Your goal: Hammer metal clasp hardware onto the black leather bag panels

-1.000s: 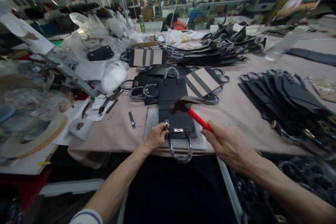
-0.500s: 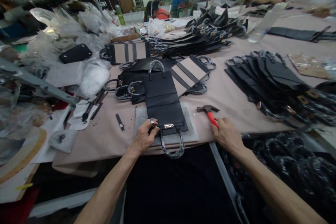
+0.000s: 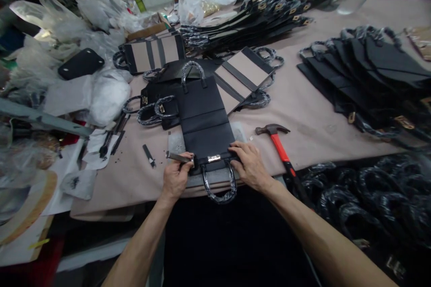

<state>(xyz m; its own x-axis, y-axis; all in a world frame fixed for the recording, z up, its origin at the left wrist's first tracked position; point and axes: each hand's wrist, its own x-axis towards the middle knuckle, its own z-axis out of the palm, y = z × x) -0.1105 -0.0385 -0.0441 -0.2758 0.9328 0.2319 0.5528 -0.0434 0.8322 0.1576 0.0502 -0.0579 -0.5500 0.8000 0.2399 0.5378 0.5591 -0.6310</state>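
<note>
A flat black handbag lies in front of me on a grey pad, its metal clasp and plastic-wrapped handle at the near edge. My left hand is closed around a short metal punch that lies sideways at the bag's left corner. My right hand rests on the bag's right corner, fingers curled over its edge. A hammer with a red handle lies on the table just right of that hand, untouched.
Stacks of black bags fill the right side and more lie at the back. Beige-striped bags sit behind. Plastic wrap, small tools and paper clutter the left. Wrapped handles are heaped low right. A person sits far back.
My right hand swung the hammer down, laid it on the table to the right and moved onto the bag's corner. My left hand turned the punch from upright to lying sideways.
</note>
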